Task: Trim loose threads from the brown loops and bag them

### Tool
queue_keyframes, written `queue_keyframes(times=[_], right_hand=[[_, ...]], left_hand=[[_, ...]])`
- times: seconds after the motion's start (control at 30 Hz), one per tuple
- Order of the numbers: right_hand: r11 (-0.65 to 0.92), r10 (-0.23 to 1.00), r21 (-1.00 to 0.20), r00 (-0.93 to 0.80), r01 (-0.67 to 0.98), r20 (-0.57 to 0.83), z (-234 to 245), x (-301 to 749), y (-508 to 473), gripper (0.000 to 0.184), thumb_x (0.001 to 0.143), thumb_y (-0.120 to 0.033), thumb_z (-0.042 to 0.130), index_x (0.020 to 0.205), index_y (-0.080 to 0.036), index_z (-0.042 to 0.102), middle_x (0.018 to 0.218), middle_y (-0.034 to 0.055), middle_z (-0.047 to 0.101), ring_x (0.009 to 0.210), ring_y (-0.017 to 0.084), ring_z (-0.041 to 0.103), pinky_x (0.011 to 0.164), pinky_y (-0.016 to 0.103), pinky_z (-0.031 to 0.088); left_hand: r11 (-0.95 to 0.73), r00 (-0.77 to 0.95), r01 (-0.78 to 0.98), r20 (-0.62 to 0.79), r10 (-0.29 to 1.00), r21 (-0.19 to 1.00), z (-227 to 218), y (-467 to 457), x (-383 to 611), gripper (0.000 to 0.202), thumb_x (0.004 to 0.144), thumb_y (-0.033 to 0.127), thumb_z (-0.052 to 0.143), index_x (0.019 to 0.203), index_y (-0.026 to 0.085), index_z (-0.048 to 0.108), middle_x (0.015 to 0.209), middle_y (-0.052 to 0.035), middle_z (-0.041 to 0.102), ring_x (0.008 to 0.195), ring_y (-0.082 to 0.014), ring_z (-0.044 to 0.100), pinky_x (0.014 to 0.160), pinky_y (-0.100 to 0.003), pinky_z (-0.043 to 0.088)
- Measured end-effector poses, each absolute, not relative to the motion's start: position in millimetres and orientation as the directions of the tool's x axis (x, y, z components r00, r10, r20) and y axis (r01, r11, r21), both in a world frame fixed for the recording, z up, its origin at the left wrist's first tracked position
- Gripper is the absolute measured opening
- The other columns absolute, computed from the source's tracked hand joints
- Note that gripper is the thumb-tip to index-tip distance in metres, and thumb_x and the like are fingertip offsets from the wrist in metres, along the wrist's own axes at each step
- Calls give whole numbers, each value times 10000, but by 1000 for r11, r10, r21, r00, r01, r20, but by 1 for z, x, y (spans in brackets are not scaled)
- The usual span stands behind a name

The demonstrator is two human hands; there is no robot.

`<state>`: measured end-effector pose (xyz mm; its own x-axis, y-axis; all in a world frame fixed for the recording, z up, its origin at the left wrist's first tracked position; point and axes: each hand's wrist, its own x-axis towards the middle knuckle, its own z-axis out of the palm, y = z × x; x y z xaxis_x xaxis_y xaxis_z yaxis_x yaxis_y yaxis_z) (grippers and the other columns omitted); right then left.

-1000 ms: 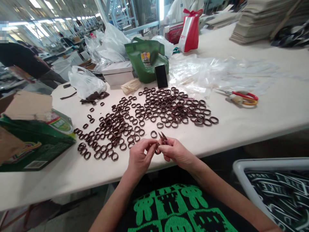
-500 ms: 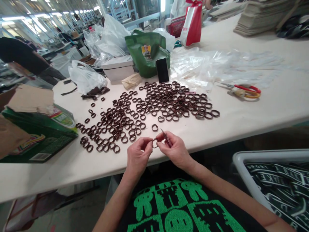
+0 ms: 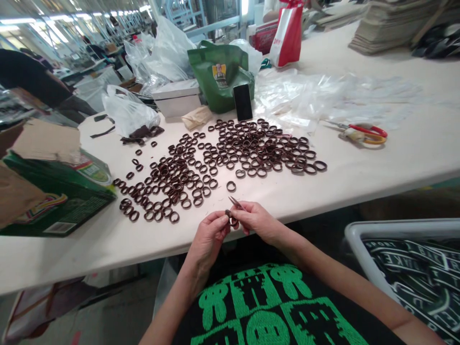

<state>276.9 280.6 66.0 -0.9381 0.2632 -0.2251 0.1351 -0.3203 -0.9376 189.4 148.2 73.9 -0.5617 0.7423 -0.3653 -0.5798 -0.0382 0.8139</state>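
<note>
Just over the table's front edge, my left hand (image 3: 211, 233) pinches a small dark brown ring-shaped band (image 3: 233, 223) between thumb and fingertips. My right hand (image 3: 258, 219) is closed around small thread snips (image 3: 236, 203), whose pointed blades stick out to the upper left. Its fingertips also touch the band. A single brown ring (image 3: 231, 190) lies just beyond the blades. Farther back, many similar rings spread over the table in a left heap (image 3: 176, 178) and a right heap (image 3: 257, 149).
A green cardboard box (image 3: 82, 196) stands at the left. Behind the rings are a phone (image 3: 243, 102), a green bag (image 3: 204, 72) and clear plastic bags (image 3: 305, 96). Red-handled scissors (image 3: 362, 132) lie right. A white bin (image 3: 354, 235) of black straps is at lower right.
Both hands have lowered slightly. The snips' blades have swung left, closer to the held band, and the band has turned in my fingers.
</note>
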Motion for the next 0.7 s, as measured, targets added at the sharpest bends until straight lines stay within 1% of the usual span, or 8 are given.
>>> queue_keyframes(times=[0.07,0.13,0.2,0.33,0.43,0.5,0.57,0.7], right_hand=[[-302,245,-943,-944,140,-219,66,276,279,372,811,-535,615,808,-165,583,702,2,574,566,100,462,446,194,369],[-229,262,-964,-945,135,-194,65,276,277,389,839,-556,595,834,-168,588,712,7,582,594,114,487,460,203,373],[-134,301,-984,-941,116,-152,65,276,275,396,866,-559,576,840,-164,600,712,9,592,612,121,501,497,218,380],[57,331,-994,-941,97,-73,67,278,273,424,908,-547,540,750,-159,602,640,-7,558,592,112,463,553,244,348],[253,372,-964,-928,82,19,72,284,275,414,926,-532,517,732,-169,570,617,-28,486,573,110,413,548,256,305],[421,402,-905,-907,62,125,76,288,277,373,959,-478,469,763,-172,556,653,-22,488,598,117,432,578,263,311],[583,402,-811,-886,53,232,78,292,279,346,988,-419,423,788,-169,553,699,-4,519,629,126,464,607,270,318],[807,339,-589,-851,43,402,79,294,277,322,1002,-379,426,826,-156,578,747,23,560,643,139,484,606,280,307]], left_hand=[[-66,-626,-502,-310,715,862,73,148,190,175,677,309,813,758,165,752,756,-20,702,734,-142,602,774,-273,464],[-99,-699,-425,-256,668,900,71,148,189,125,688,283,804,711,177,743,895,-31,730,869,-167,623,881,-292,450],[-123,-720,-410,-237,652,904,69,147,189,106,696,272,793,704,181,740,997,-41,733,974,-190,619,928,-303,434],[-149,-705,-430,-229,671,891,69,146,186,131,717,294,773,782,182,752,801,-24,719,835,-167,620,839,-293,464],[-102,-754,-329,-196,627,939,72,142,184,140,740,302,770,809,183,752,786,-14,719,783,-141,609,806,-264,468],[-35,-785,-210,-147,601,977,76,139,183,134,764,302,758,830,185,750,748,-1,706,743,-126,599,776,-247,470],[25,-806,-115,-108,582,993,79,138,182,130,778,305,745,832,187,746,716,9,691,701,-118,586,727,-236,471],[88,-821,-17,-64,567,996,83,138,183,130,764,307,738,806,184,735,689,13,674,645,-118,562,642,-233,464]])
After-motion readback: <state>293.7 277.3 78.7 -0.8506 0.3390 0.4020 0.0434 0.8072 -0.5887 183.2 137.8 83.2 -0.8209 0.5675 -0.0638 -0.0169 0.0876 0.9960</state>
